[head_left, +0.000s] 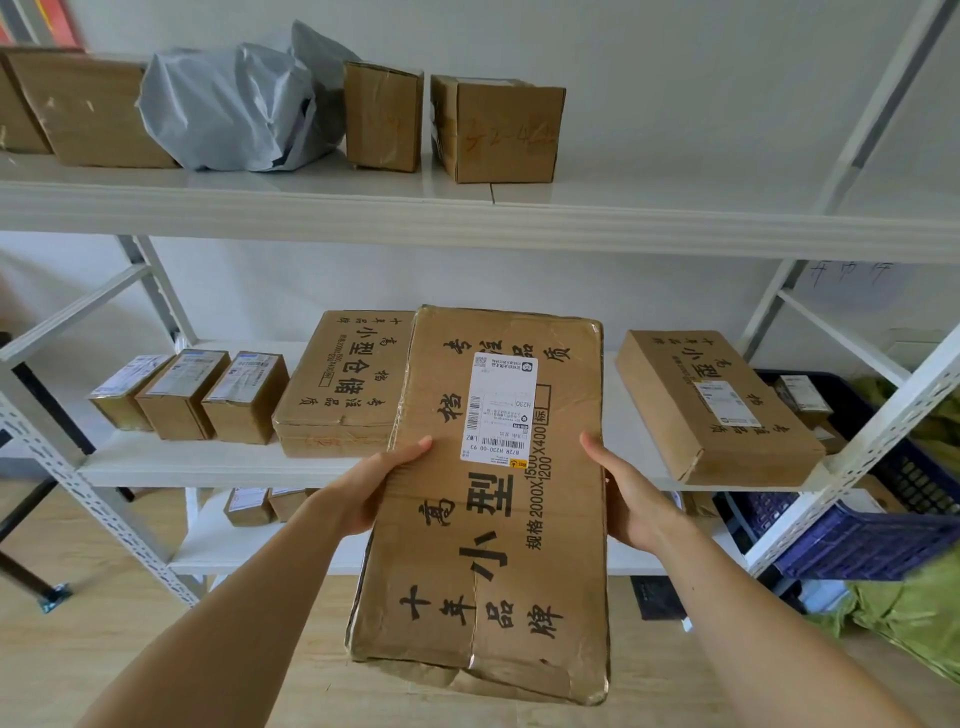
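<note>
A long flat cardboard box (488, 561) with black printed characters and a white shipping label is held out in front of the middle shelf (218, 462). My left hand (371, 480) grips its left edge, thumb on top. My right hand (626, 491) grips its right edge the same way. The box's far end reaches over the shelf, between two similar flat boxes lying there, one to the left (343, 384) and one to the right (711, 405). The fingers under the box are hidden.
Three small labelled boxes (189, 395) stand left on the middle shelf. The top shelf (467, 213) carries several cardboard boxes and a grey plastic bag (234, 109). A dark blue crate (857, 514) and green bags (904, 613) sit at the right. Small boxes lie on the lower shelf.
</note>
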